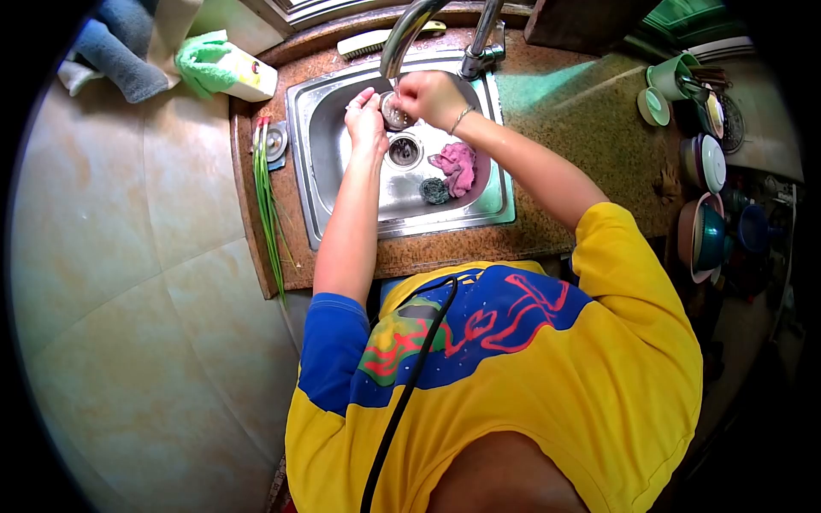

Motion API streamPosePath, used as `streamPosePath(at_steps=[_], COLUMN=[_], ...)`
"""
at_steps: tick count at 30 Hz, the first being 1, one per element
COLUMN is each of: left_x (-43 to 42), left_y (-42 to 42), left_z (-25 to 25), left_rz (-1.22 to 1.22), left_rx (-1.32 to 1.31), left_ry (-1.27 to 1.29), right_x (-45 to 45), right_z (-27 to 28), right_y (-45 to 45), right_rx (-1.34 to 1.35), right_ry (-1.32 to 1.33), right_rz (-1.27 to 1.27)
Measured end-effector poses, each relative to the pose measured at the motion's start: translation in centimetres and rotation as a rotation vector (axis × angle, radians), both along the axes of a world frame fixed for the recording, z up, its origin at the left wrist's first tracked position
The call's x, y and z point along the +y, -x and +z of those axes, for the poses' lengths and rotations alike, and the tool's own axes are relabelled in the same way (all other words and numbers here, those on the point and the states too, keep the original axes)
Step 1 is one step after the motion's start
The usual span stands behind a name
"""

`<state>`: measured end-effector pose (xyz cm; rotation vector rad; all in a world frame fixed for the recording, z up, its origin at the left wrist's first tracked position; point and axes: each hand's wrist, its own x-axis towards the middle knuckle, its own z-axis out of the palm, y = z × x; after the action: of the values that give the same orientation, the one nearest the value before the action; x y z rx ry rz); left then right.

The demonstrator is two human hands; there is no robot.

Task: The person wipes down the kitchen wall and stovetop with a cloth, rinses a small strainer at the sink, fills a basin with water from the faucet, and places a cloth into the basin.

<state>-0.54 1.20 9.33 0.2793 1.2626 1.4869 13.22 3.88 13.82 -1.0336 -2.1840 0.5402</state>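
My left hand [365, 120] is over the left part of the steel sink [342, 192], its fingers bent at the edge of a small round metal strainer [395, 112]. My right hand [425, 97] is under the curved faucet [402, 43], fingers curled in at the strainer's upper right side. What its fingertips hold is hidden. Below both hands is the drain opening [404, 151]. A pink cloth [457, 168] and a dark green scouring pad [434, 191] lie in the sink's right half.
Green onions [268, 205] and a round metal drain piece [274, 144] lie left of the sink. Behind it is a brush [368, 43]. A green cloth [202, 66] hangs over a white box [250, 79]. Cups and bowls [711, 162] stand at the far right.
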Motion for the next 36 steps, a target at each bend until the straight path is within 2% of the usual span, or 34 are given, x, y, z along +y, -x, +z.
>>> streamPosePath(at_steps=[1,3,4,5,6,9,10,11,13,17,18,19,21,23,25,27,28,29,31,33,36], left_x=[0.0,0.2,0.0,0.0,-0.1,0.0,0.2,0.3,0.2,0.4,0.5,0.4,0.1,0.0,0.1,0.2,0.1,-0.1,-0.2,-0.1,-0.4], left_y=[-0.1,0.0,-0.4,-0.5,-0.6,-0.9,-0.6,-0.4,-0.5,-0.9,-0.8,-0.8,-1.0,-0.9,-0.9,-0.8,-1.0,-1.1,-1.2,-1.1,-1.5], left_z=[-0.2,-0.6,-1.0,-1.4,-0.8,0.5,0.2,0.2,0.7,1.2,0.9,1.3,1.7,1.9,1.5,1.7,1.8,2.0,1.9,1.7,2.8], left_rz=[-0.028,-0.075,-0.097,-0.076,-0.077,-0.038,-0.042,-0.042,-0.020,-0.030,-0.047,-0.048,-0.015,-0.019,-0.037,-0.054,-0.050,-0.040,-0.026,-0.066,-0.045], left_rx=[0.010,0.035,0.076,-0.005,-0.002,-0.064,-0.066,-0.064,-0.038,0.006,0.008,0.010,0.005,0.002,0.042,0.044,0.052,0.058,0.031,0.100,0.079], left_ry=[-0.008,-0.032,-0.026,-0.021,-0.022,-0.004,-0.024,-0.026,-0.017,-0.079,-0.064,-0.067,-0.052,-0.054,-0.085,-0.059,-0.058,-0.055,-0.087,-0.061,-0.058], right_x=[0.5,0.3,0.0,-0.4,-0.6,0.4,-0.2,-0.5,-2.0,0.7,-0.3,-0.8,-1.7,-0.4,-0.6,-1.9,-1.8,-0.8,0.1,-0.8,-1.7], right_z=[0.1,0.3,0.5,0.6,0.7,1.4,1.0,0.2,1.0,1.2,1.0,0.7,1.2,1.9,1.8,1.8,1.5,1.2,2.4,1.5,2.5], right_y=[-0.3,-0.3,-0.2,0.0,0.1,-0.8,-0.7,-0.6,-0.4,-1.0,-0.5,-0.2,-0.3,-0.9,-0.9,-0.7,-0.6,-0.6,-1.3,-0.9,-0.8], right_rx=[0.173,0.135,0.091,0.048,0.089,0.047,0.021,-0.055,-0.024,0.078,0.062,0.027,0.049,0.145,0.097,0.014,0.055,0.086,0.177,0.054,0.071], right_ry=[0.150,0.115,0.041,-0.034,0.026,0.096,0.158,-0.042,0.088,0.157,0.161,-0.052,0.108,0.312,0.305,0.198,0.208,0.174,0.361,0.290,0.278], right_rz=[-0.135,-0.151,-0.057,0.033,0.059,-0.091,-0.084,0.009,0.087,-0.139,-0.121,-0.005,0.058,-0.165,-0.126,0.050,0.060,-0.033,-0.187,-0.072,-0.031])
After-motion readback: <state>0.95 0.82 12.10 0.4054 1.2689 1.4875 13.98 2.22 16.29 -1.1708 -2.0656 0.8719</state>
